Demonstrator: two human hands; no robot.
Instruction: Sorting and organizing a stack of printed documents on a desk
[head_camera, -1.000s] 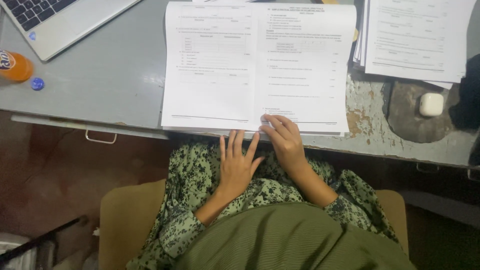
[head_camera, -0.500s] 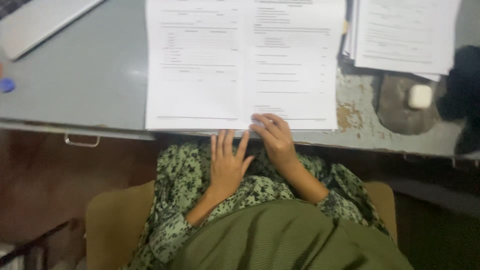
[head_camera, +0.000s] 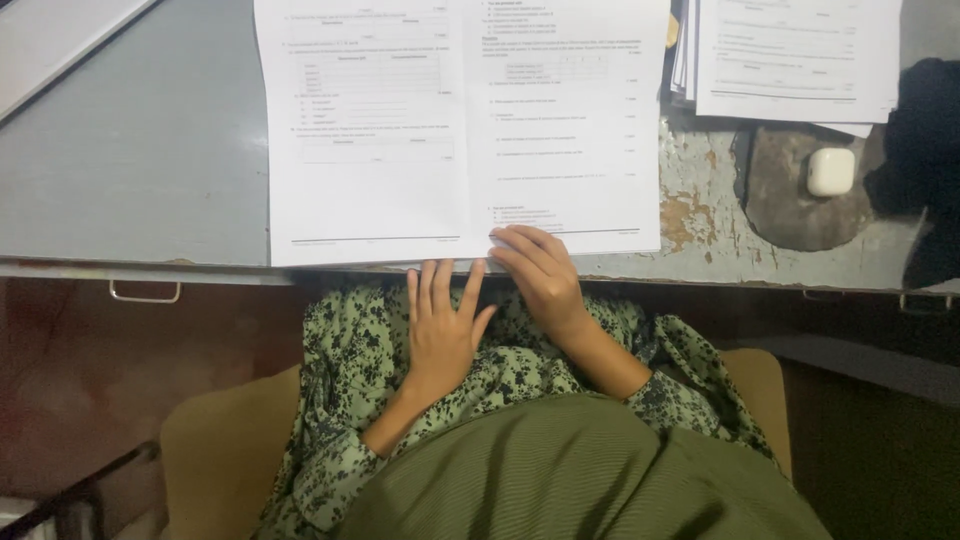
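Nearest to you lay your lap, covered by a green patterned garment and a plain olive cloth, with the tan chair seat showing at either side. Your left hand rested flat on the patterned garment, fingers spread and empty, its fingertips reaching up to the near edge of the surface. Just beside it, your right hand lay over that edge, fingers loosely together and resting on the bottom margin of the open printed booklet; it pressed on the paper rather than gripping it. The booklet lay spread across two pages in the middle of the grey surface, its lower edge slightly overhanging the front. A metal drawer handle hung under the edge to your left. Further right, on a patch of worn, peeling paint, sat a flat grey stone with a small white case on top. Beyond it lay a stack of printed sheets, just beside the booklet's right page.
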